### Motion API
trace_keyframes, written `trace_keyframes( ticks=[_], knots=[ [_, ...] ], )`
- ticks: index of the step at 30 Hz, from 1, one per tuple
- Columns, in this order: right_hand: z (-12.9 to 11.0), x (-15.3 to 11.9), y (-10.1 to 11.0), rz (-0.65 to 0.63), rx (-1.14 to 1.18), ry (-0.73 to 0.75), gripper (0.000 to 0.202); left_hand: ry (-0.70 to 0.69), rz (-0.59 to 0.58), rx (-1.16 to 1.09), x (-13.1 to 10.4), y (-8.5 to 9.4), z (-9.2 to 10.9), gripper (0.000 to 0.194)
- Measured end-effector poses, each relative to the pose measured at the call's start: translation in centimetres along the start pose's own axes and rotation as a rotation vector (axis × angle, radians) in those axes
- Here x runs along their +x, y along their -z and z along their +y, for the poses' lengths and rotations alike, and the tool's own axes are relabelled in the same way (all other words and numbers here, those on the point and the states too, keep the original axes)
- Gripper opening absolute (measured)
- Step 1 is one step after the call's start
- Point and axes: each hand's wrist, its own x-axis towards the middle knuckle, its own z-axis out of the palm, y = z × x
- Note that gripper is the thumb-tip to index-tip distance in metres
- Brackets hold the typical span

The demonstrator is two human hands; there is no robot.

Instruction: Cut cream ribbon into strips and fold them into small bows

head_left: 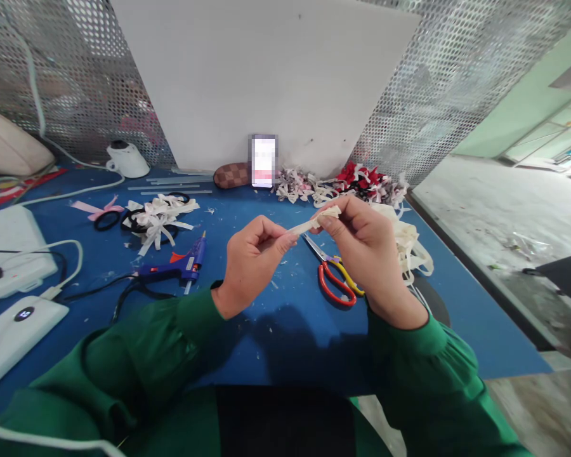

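The right hand (361,244) pinches the bunched end of a cream ribbon (304,226) between thumb and fingers, and the left hand (254,260) grips its narrow other end in a thumb-and-finger pinch. The ribbon spans the gap between them, its long axis running sideways and rising slightly toward the right hand, which has the thicker, folded part. Both hands are raised above the tabletop (480,330), fingertips turned inward toward each other, with the wrists angling in from either side. Below the ribbon, just left of the right hand, lie scissors (326,258), blades pointing away up-left. More cream ribbon (404,238) is heaped beyond the right hand's outer side; a glue gun (190,265) rests left of the left hand.
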Motion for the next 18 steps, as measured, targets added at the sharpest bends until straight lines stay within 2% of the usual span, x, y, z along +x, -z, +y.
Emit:
trace_keyframes(
  ticks=[11, 18],
  knots=[
    [-0.13, -0.20, -0.03, -0.023, -0.017, 0.017, 0.011, 0.079, 0.045, -0.070, 0.06, -0.22, 0.21, 0.027],
    [0.05, -0.13, -0.05, -0.015, -0.005, 0.012, 0.011, 0.103, 0.028, -0.105, 0.17, -0.39, 0.53, 0.013]
  ],
)
